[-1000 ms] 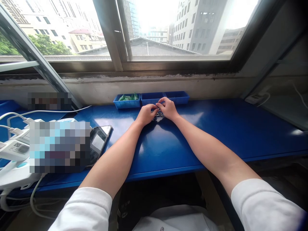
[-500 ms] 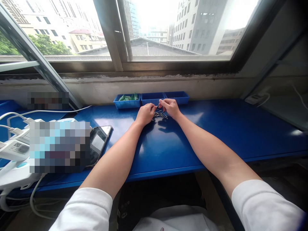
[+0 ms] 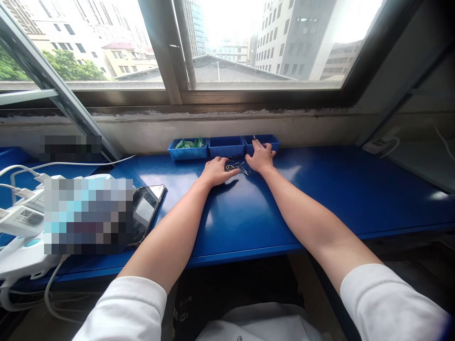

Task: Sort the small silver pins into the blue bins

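Right hand (image 3: 260,158) forward, metal pin (image 3: 254,138) upright above tray (image 3: 272,137)

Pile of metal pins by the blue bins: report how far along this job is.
Done: green packets sit in the leftmost blue bin. In hand: the right hand is at the rightmost bin, a pin above it. Left: the pin pile beside the left hand.
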Demonstrator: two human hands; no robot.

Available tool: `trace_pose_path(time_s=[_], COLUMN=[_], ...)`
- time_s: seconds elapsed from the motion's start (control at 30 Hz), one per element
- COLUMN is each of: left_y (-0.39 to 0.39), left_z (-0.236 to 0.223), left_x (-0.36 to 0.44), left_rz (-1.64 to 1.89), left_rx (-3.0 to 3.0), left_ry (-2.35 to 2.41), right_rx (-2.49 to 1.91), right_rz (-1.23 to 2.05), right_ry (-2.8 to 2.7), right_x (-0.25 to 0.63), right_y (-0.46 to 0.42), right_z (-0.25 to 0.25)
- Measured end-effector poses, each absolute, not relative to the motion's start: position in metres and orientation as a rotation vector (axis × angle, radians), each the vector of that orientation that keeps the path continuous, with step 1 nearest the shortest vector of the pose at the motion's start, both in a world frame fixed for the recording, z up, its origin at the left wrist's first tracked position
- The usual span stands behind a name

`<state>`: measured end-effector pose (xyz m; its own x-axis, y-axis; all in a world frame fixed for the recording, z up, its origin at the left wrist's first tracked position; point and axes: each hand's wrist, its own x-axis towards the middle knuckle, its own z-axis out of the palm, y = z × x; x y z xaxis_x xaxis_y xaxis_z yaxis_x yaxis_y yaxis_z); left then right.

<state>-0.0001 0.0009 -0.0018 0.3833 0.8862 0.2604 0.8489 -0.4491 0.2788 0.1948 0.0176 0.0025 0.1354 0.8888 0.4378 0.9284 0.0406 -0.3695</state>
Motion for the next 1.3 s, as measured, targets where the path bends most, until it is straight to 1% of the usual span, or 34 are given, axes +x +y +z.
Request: trace_pose_path(time_s=[0.33, 0.43, 0.53, 0.63, 0.73, 0.87, 1.3], left_y=[0.003, 0.003, 0.003, 0.004, 0.004, 0.003, 0.003], left_z=[-0.003, -0.003, -0.004, -0.004, -0.003, -0.001, -0.002], left_x=[-0.001, 0.0, 0.002, 0.002, 0.002, 0.002, 0.001], left_rz=[0.444, 0.396, 0.362, 0.38, 0.405, 0.427, 0.464], left_rx=[2.612, 2.647, 2.655, 2.662, 2.672, 2.669, 2.662], left_ry=[1.544, 1.525, 1.533, 1.539, 1.53, 1.515, 1.478], right_rx=[-1.999, -1.941, -1.79, -1.744, -1.869, -1.979, -1.652], right_rz=[-0.014, -0.073, -0.157, -0.042, 0.089, 0.125, 0.126], right_ry=[-1.806, -1.748, -1.712, -1.823, -1.922, -2.049, -2.224], right_x=[0.195, 0.193, 0.189, 0.185, 0.18, 0.173, 0.168], right_y=[0.024, 0.021, 0.015, 0.009, 0.005, 0.002, 0.003], right_z=[-0.002, -0.002, 0.003, 0.009, 0.012, 0.012, 0.004])
